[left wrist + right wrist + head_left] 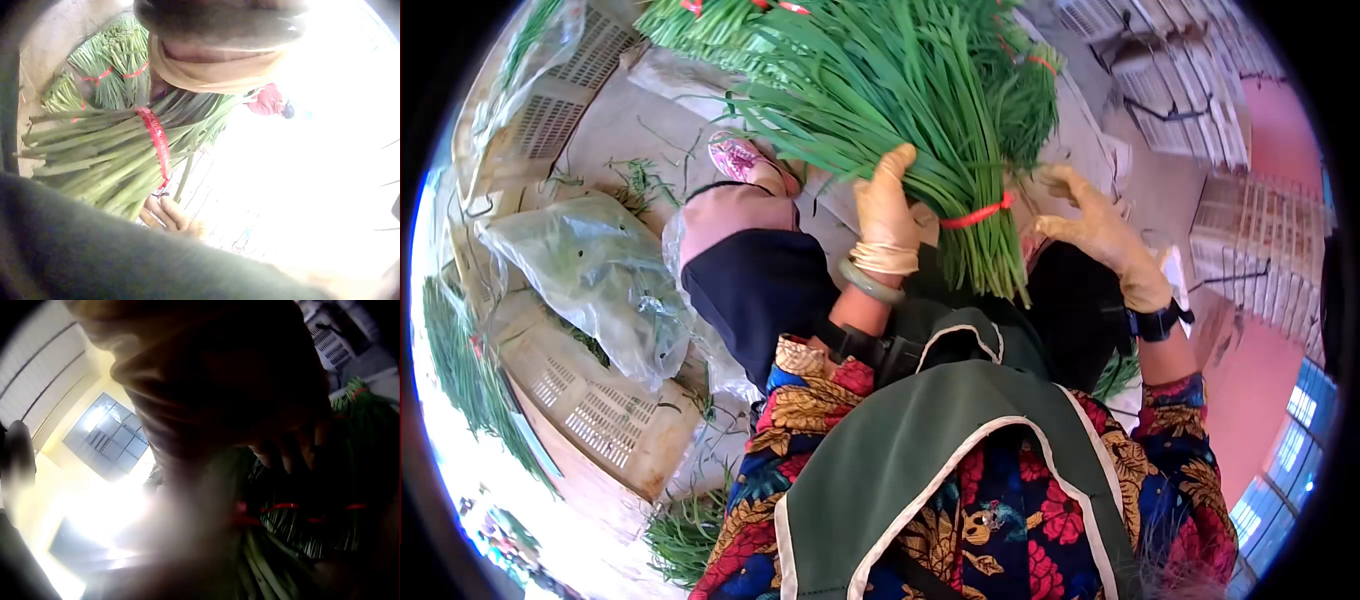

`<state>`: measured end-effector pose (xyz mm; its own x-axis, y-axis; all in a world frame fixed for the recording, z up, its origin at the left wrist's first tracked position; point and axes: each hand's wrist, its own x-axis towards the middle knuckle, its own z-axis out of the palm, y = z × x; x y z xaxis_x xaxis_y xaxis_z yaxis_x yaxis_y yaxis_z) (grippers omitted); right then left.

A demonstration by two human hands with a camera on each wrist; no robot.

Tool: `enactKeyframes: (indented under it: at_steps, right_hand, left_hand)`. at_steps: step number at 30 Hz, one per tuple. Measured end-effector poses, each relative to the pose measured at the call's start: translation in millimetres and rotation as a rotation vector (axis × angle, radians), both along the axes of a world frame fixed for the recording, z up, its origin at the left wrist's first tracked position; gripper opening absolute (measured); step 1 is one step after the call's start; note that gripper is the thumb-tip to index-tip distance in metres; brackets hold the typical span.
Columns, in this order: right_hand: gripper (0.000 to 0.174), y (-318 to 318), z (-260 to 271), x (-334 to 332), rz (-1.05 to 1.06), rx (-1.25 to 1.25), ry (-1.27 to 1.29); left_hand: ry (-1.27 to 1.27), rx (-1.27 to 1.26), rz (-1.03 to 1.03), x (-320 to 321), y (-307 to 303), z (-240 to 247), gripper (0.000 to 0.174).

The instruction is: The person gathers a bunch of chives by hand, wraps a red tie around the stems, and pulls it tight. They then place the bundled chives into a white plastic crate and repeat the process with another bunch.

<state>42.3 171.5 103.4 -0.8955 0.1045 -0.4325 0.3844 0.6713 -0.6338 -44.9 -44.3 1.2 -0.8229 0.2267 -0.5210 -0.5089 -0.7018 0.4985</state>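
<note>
you've got the leafy green bundle (900, 110) up in front of you, red tie (978, 212) round its lower part, between your two hands. cut ends (997, 265) point back toward you, leaves fan out ahead of your left hand (887, 210).

for this hold, i'd carry the weight on the left just leafward of the tie. broad support, light squeeze; soft leaves probably bruise if you pinch. use the right to steady the stalks by the tie and even up the ends. don't drag the tie along: it could slip or cut in. keep leaf tips low-stress, no hard bends. a few ends look uneven, so i'd square them with flat fingers rather than pull single stalks. if you turn it, turn tie and stalks together.

hands: left is gripping the bundle from its left side, thumb up along the leaves, other fingers mostly hidden under it, so can't tell how tight. yellowish bands (886, 258) sit round that wrist. right hand (1100, 235) is fairly wide, fingers spread and a bit bent, just right of the tie, holding nothing that i can see. fingertip contact with the bundle: can't tell. right wrist view is too dark to settle it.

more tied bundles (1036, 100) lie beyond the right hand; plastic bag (595, 270) well left of the left.
</note>
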Motion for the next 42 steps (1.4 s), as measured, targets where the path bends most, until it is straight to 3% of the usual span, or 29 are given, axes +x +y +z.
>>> enactKeyframes:
  at_steps: [2,5,6,9,10,13,14,17,18,21,22,25,28,34,37,38,41,42]
  right_hand:
    - [0.058,6.2,-17.5,3.5,-0.088,-0.332,-0.071]
    - [0.054,-0.2,-34.4,3.6,-0.024,-0.636,-0.145]
    - [0.047,-9.2,-15.8,-2.3,-0.138,-0.714,-0.285]
    - [0.04,-18.0,-33.5,2.1,-0.325,-0.862,-0.313]
    - [0.031,-14.5,-43.1,4.1,-0.381,-0.864,-0.289]
    - [0.028,-3.3,-60.0,5.4,-0.426,-0.742,-0.377]
    - [0.033,-2.8,-61.9,5.8,-0.394,-0.685,-0.422]
    - [0.041,-3.7,-93.3,21.1,-0.219,-0.391,-0.23]
    - [0.056,-7.9,-95.3,26.9,-0.228,-0.241,-0.141]
    - [0.082,-25.0,-97.9,31.3,-0.241,-0.019,-0.035]
    - [0.099,-25.1,-93.1,25.1,-0.235,-0.025,-0.17]
    - [0.097,-29.1,-80.9,15.1,-0.174,0.015,-0.179]
    - [0.097,-30.6,-90.5,14.7,-0.156,0.014,-0.147]
    - [0.097,-31.0,-86.3,17.8,-0.078,0.169,-0.118]
    - [0.096,-30.2,-82.9,17.6,-0.066,0.097,-0.104]
    - [0.095,-29.7,-83.2,18.7,-0.079,0.057,-0.076]
    - [0.091,-33.2,-83.6,23.4,-0.093,-0.028,-0.044]
    - [0.089,-33.6,-79.5,23.6,-0.085,-0.02,-0.068]
  left_hand:
    - [-0.067,0.103,-0.076,2.9,8.1,-4.9,0.028]
    - [-0.091,0.259,-0.149,13.4,24.5,-11.3,0.037]
    - [-0.086,0.299,-0.162,18.0,31.1,-11.1,0.041]
    - [-0.009,0.336,-0.285,25.9,33.6,-23.2,0.052]
    - [0.008,0.128,-0.419,35.6,31.2,-25.5,0.059]
    - [-0.227,0.0,-0.707,49.8,29.3,-42.9,0.06]
    - [-0.104,-0.062,-0.687,58.1,31.3,-43.1,0.071]
    - [-0.101,-0.223,-0.758,60.0,42.2,-59.0,0.068]
    - [-0.043,-0.328,-0.641,63.6,46.3,-52.2,0.066]
    - [0.539,-1.267,-0.395,57.6,44.1,-64.4,0.065]
    - [0.63,-1.322,-0.287,53.4,43.4,-64.3,0.059]
    - [0.824,-1.424,-0.418,46.0,37.7,-58.2,0.043]
    - [0.968,-1.426,-0.439,38.5,33.7,-54.2,0.024]
    - [1.059,-1.363,-0.384,35.2,34.6,-64.4,0.015]
    - [0.858,-1.178,-0.298,31.8,31.0,-85.4,0.01]
    - [0.64,-0.94,-0.249,29.3,31.2,-97.6,0.007]
    - [0.275,-0.805,-0.168,23.5,23.1,-105.5,0.007]
    - [0.258,-0.829,-0.159,21.1,21.1,-107.3,0.011]
